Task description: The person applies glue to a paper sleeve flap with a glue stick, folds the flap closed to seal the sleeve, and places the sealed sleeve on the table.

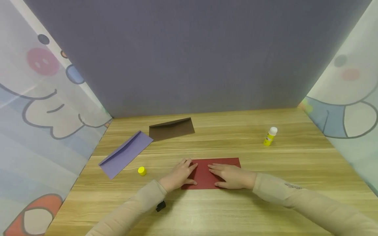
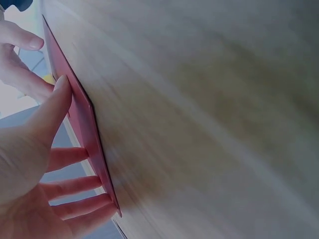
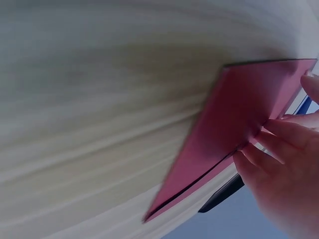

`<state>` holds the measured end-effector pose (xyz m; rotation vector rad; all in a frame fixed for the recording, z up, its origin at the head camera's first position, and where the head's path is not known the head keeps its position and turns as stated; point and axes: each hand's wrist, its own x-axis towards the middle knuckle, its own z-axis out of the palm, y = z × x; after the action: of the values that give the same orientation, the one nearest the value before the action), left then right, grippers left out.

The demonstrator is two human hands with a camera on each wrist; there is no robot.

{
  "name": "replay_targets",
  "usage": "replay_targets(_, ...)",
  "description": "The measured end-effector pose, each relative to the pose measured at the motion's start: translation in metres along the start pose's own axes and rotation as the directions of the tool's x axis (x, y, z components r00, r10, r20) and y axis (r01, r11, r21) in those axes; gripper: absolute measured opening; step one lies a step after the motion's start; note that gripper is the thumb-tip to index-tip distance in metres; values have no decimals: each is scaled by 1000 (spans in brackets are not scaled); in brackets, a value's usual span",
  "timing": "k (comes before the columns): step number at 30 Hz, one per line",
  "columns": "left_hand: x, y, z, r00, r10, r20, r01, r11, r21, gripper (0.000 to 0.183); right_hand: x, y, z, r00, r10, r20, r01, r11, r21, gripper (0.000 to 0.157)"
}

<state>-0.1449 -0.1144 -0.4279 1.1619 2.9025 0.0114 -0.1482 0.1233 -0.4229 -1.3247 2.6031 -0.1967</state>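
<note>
A red envelope lies flat on the wooden table in front of me, its long side running left to right. My left hand rests on its left end, fingers spread; in the left wrist view the thumb and fingertips touch the red paper. On the right end lies my right hand, with fairly straight fingers. The right wrist view shows those fingertips touching the envelope by a dark line along its long edge. Neither hand grips anything.
A purple envelope lies at the left and a brown envelope behind it. The yellow cap sits left of my left hand. A yellow glue stick stands white end up at the right. A grey panel borders the table's back.
</note>
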Motion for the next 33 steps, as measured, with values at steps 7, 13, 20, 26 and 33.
replay_targets(7, -1, 1, 0, 1000, -7, 3, 7, 1000, 4, 67, 12, -4, 4, 1000, -19, -7, 19, 999, -28, 56)
replay_targets(13, -1, 2, -1, 1000, -12, 12, 12, 1000, -4, 67, 11, -3, 4, 1000, 10, 12, -10, 1000, 9, 54)
replay_targets(20, -1, 2, 0, 1000, -3, 6, 3, 1000, -2, 67, 1, 1, 2, 999, 33, 11, -34, 998, 57, 52)
replay_targets(26, -1, 0, 2, 1000, 2, -12, -1, 1000, 26, 67, -8, 8, 1, 998, 56, 3, -56, 994, 95, 48)
replay_targets(33, -1, 0, 1, 1000, -1, -8, 1, 1000, 24, 69, -16, 16, 1, 997, 72, -6, -71, 989, 126, 44)
